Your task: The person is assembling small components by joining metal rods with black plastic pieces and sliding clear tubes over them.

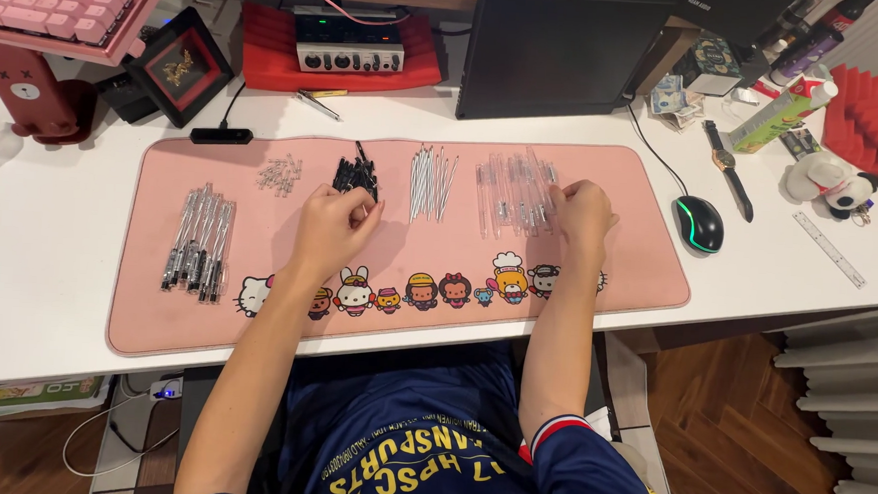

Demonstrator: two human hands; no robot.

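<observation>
Hands on pink desk mat (155, 312), each at a pile of pen parts. Left hand (335, 222) curled just below black caps pile (356, 175); pile at 12 o'clock from fingertips, touching or nearly so; fingers pinched together, possibly on small black piece, cannot tell for sure. Right hand (581, 209) nearer clear barrels pile (514, 193); pile at 9 to 10 o'clock from knuckles, long axes running 12 to 6; fingertips bent onto barrels, grasp unclear. Refill pile (431, 181) between hands, untouched.

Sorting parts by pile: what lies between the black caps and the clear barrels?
The head view shows a pile of thin white refills between black caps and clear barrels.
</observation>
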